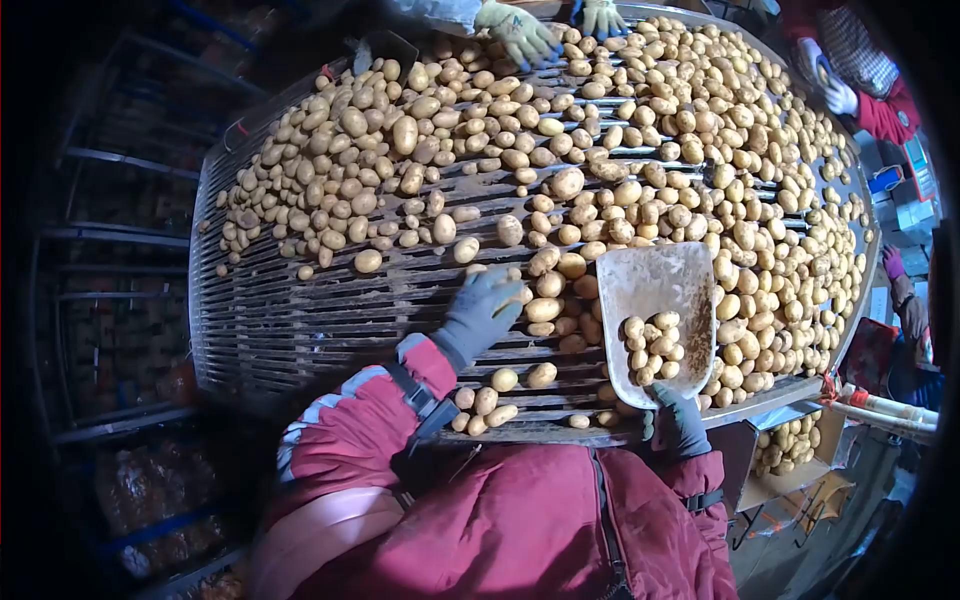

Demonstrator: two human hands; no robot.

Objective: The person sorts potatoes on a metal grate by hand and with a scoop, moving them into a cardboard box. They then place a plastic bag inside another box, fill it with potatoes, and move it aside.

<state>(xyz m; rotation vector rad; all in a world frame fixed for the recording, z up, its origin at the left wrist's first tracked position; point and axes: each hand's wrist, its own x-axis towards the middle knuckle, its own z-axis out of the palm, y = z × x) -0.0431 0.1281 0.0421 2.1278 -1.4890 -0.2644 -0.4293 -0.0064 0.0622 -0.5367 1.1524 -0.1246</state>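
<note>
Left of the scoop (656,287), bare slats (300,325) are showing; the half-curled left hand (480,312) is touching potatoes (545,310), hold unclear. The right hand (679,424) is gripping, and hiding, the scoop's handle.

Your right hand (680,425) hides the handle of the scoop (655,285); the bottom edge cuts off your maroon jacket (500,520).

There's a metal rack (120,236) off left, an open cardboard box (785,485) lower right, plus some pale poles (888,404) near it.

pale scoop (655,285), potatoes (660,346) inside
</note>
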